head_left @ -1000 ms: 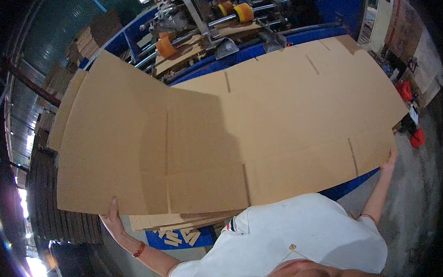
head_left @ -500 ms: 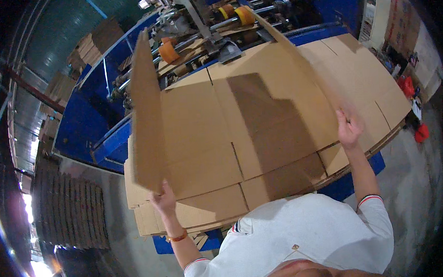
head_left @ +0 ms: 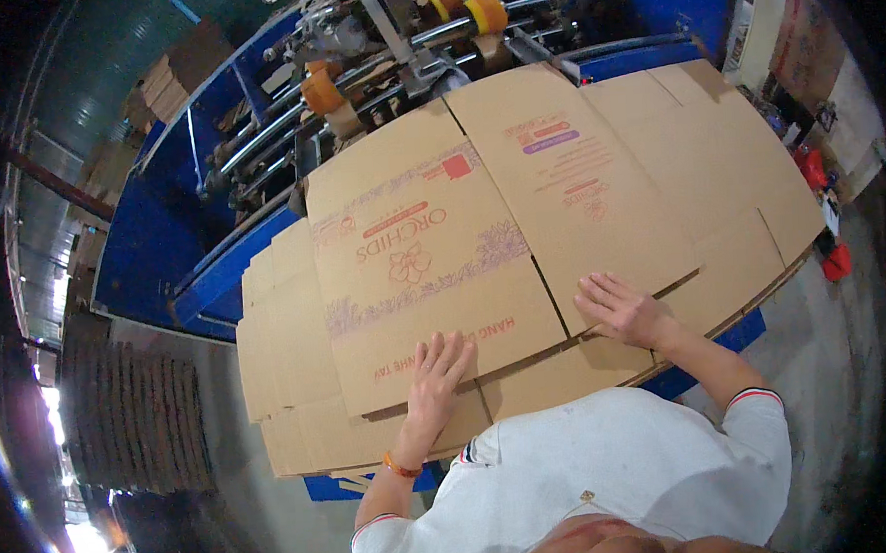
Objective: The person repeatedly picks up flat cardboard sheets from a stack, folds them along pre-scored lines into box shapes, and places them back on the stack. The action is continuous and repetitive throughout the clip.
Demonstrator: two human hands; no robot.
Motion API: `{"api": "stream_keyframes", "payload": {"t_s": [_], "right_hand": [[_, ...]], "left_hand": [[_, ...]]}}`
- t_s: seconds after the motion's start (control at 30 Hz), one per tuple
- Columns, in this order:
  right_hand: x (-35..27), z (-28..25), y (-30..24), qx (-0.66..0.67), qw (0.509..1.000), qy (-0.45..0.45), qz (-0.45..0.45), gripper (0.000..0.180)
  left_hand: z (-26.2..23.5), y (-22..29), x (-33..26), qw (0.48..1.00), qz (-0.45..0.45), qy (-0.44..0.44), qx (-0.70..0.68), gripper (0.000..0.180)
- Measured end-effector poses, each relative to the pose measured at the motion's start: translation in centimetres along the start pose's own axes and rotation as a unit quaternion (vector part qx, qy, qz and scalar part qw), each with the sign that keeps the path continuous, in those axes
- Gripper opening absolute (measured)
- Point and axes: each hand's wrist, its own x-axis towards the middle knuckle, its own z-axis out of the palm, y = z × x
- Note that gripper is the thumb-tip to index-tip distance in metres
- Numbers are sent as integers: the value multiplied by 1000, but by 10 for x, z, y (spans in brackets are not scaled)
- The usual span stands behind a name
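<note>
A folded cardboard box blank lies printed side up on a stack of plain cardboard sheets. Red lettering and purple flower patterns cover its face, and a dark slit runs between its two panels. My left hand rests on the blank's near edge, fingers spread out. To the right of the slit, my right hand lies on the narrower panel near its front edge, with the fingers stretched out. Neither hand grips anything.
Past the blank stands a blue machine with metal shafts and orange and yellow rollers. A pile of cardboard stands on the left. Red items are at the far right. Blue supports show under the stack.
The two raised side panels have been folded down inward, so the printed face now shows. Both hands let go of the panel edges and moved inward onto the blank.
</note>
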Motion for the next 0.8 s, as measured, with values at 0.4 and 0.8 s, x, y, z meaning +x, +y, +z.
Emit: {"api": "stream_keyframes", "payload": {"t_s": [0.4, 0.8], "right_hand": [[95, 48, 69, -34, 992, 123, 0, 50], [116, 54, 93, -93, 990, 108, 21, 55]], "left_hand": [[2, -79, 102, 996, -9, 86, 21, 73], [17, -98, 117, 974, -44, 198, 105, 53]]}}
